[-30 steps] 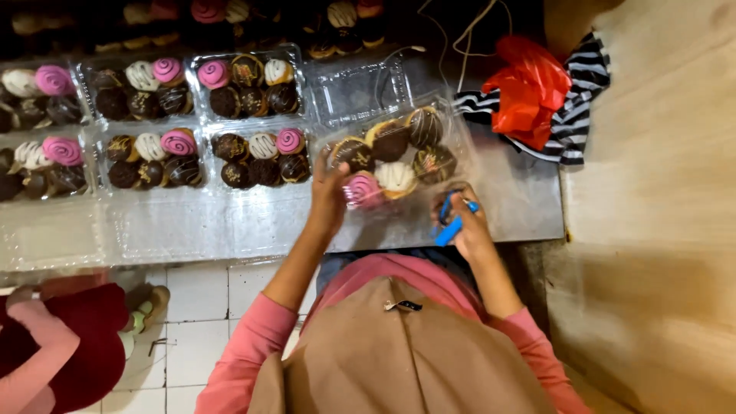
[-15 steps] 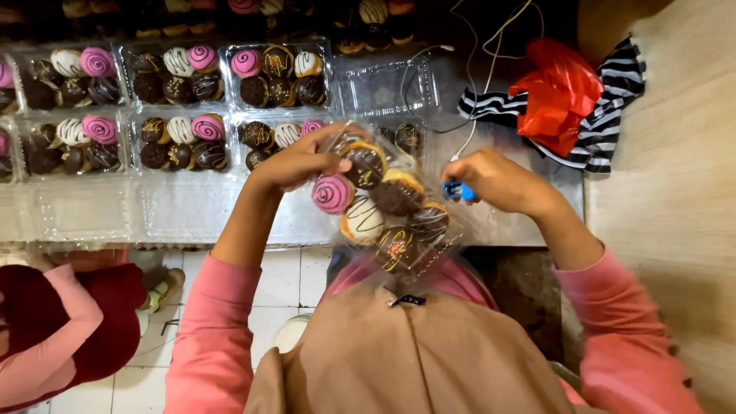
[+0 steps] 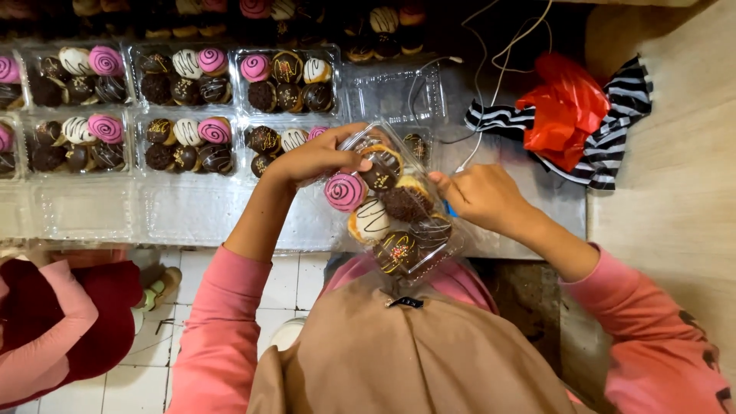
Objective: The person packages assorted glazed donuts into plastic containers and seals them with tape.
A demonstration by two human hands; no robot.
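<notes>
At the far left, a second person's pink sleeve (image 3: 34, 322) sits low by the white floor tiles (image 3: 184, 322). On the counter (image 3: 192, 207) lie closed clear boxes of doughnuts; five show whole and two more are cut off at the left edge, six doughnuts in each whole one. An empty clear box (image 3: 395, 92) sits behind them.

Compared with a second ago, the box of doughnuts (image 3: 391, 203) is no longer flat on the counter: it is lifted off and tilted toward the person's chest, held over the counter's near edge. It holds six doughnuts, one pink with a swirl, the others chocolate or white-iced.

The left hand (image 3: 318, 157) grips the box's upper left corner, fingers curled over the lid and thumb pressed on it. The right hand (image 3: 483, 199) closes on the box's right edge, fingers pinched together around a small blue thing (image 3: 451, 211), mostly hidden.

Further right, a red plastic bag (image 3: 563, 115) lies on a striped cloth (image 3: 613, 146), with thin cables (image 3: 491, 61) nearby.
</notes>
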